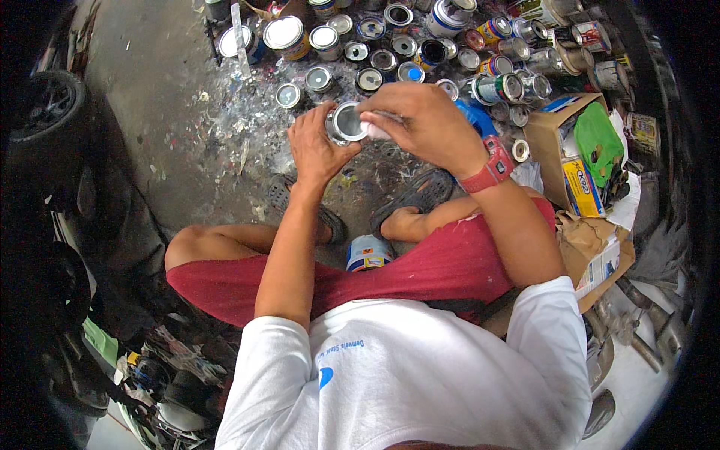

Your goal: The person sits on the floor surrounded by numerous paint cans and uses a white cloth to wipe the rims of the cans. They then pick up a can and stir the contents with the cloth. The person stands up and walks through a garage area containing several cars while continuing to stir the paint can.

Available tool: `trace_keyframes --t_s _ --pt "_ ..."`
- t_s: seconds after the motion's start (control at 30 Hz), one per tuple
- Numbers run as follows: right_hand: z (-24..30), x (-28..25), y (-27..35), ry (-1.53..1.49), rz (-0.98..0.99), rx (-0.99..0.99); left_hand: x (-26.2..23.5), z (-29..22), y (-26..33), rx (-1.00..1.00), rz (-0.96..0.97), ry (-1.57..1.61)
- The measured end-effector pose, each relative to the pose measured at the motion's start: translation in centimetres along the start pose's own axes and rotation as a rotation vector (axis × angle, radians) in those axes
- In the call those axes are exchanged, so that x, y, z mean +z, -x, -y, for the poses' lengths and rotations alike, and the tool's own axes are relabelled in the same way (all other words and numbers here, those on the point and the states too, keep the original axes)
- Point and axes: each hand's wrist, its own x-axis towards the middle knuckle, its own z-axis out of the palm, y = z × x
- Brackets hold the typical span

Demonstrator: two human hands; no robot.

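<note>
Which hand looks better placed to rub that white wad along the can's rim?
Probably the right hand: its fingers pinch the white wad right at the rim of the can. The left hand seems better placed to steady, as it holds the can's left side.

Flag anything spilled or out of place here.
The floor beside the cans is heavily spattered with pale and coloured flecks, resembling spilled paint. The can in the left hand shows no obvious damage.

Over on the left stands a black wheel [51,103], and there, across the paint-spattered floor [146,124], sits a cardboard box [549,156] (look, green plastic [598,142] in its open top).
</note>
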Motion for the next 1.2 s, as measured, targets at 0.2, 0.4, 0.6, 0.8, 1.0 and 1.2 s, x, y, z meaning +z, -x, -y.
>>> trace_keyframes --t_s 0.2,0.4,0.6,0.8,1.0,1.2 --pt "-0.2 -0.4 0.5 0.016 0.036 0.013 -0.3 -0.3 0.4 -0.015 0.017 0.004" --pt "0.3 -0.8 0.3 0.049 -0.030 0.120 -0.3 -0.8 0.1 -0.001 -0.018 -0.025" --pt "-0.6 -0.3 0.9 -0.040 -0.015 0.130 -0.6 -0.8 -0.2 -0.040 -0.014 -0.062" --pt "-0.8 -0.2 0.6 -0.078 -0.061 0.061 -0.2 -0.5 0.0 -0.002 -0.024 -0.062" --pt "-0.9 -0.3 1.1 0.018 0.039 0.093 -0.1 -0.4 0.4 -0.016 0.009 -0.065" --pt "-0.8 -0.5 0.8 -0.107 0.064 0.044 0.0 -0.2 0.6 -0.014 -0.018 -0.035"
